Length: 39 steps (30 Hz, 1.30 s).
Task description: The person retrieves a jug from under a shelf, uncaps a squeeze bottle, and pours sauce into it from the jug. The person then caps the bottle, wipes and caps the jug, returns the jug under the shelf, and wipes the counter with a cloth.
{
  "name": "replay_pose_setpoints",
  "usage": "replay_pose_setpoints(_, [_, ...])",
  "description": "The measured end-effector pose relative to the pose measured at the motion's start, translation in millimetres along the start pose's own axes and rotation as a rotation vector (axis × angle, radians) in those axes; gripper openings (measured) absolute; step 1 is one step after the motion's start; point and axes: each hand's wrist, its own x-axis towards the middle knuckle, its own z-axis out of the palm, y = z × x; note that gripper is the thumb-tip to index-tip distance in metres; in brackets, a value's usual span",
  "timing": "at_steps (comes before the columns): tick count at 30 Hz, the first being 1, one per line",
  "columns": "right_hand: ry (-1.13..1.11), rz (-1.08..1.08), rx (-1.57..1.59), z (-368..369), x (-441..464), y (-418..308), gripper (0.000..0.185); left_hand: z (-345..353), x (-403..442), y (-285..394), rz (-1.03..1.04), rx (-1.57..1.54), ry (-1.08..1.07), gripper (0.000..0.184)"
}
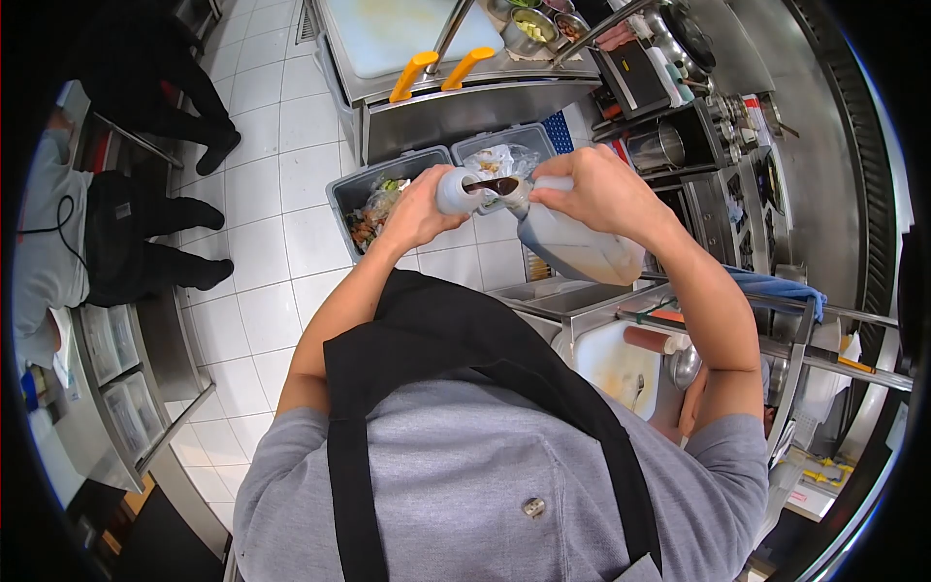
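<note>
My left hand (420, 213) is closed around a small translucent plastic bottle (453, 192), its open mouth tipped to the right. My right hand (603, 189) grips a large translucent plastic jug (582, 250) near its neck. The jug lies tilted, with its mouth facing the small bottle and dark liquid inside. Dark brown liquid (495, 185) shows between the two mouths. How full the small bottle is, I cannot tell.
Below my hands stand two grey bins (341, 199) with food scraps and plastic. Ahead is a steel counter (446, 121) with a white cutting board (364, 44) and yellow-orange handles (414, 76). Two people stand at left. A metal rail (834, 359) runs at right.
</note>
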Motion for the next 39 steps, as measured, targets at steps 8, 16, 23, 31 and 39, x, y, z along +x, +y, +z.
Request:
replay_pose_setpoints(8, [-0.02, 0.023, -0.007, -3.5, 0.8, -4.2, 0.036, -1.2, 0.5, 1.0, -0.024, -0.01, -0.02, 0.069])
replay_pose_setpoints(16, [-0.014, 0.009, -0.025, -5.7, 1.2, -7.6, 0.036, 2.5, 0.5, -2.8, 0.01, 0.008, 0.023, 0.071])
replay_pose_setpoints(23, [-0.008, -0.01, -0.05, -4.0, 2.6, -7.0, 0.037, 2.9, -1.9, -2.2, 0.017, 0.022, 0.045, 0.071])
replay_pose_setpoints(31, [-0.017, -0.011, -0.054, -3.8, 4.0, -8.3, 0.037, 2.1, -2.8, -2.8, 0.017, -0.027, 0.056, 0.069])
replay_pose_setpoints(39, [-0.006, -0.046, -0.061, -3.3, 4.3, -9.0, 0.036, 2.5, -3.5, -1.9, 0.019, -0.016, 0.059, 0.069])
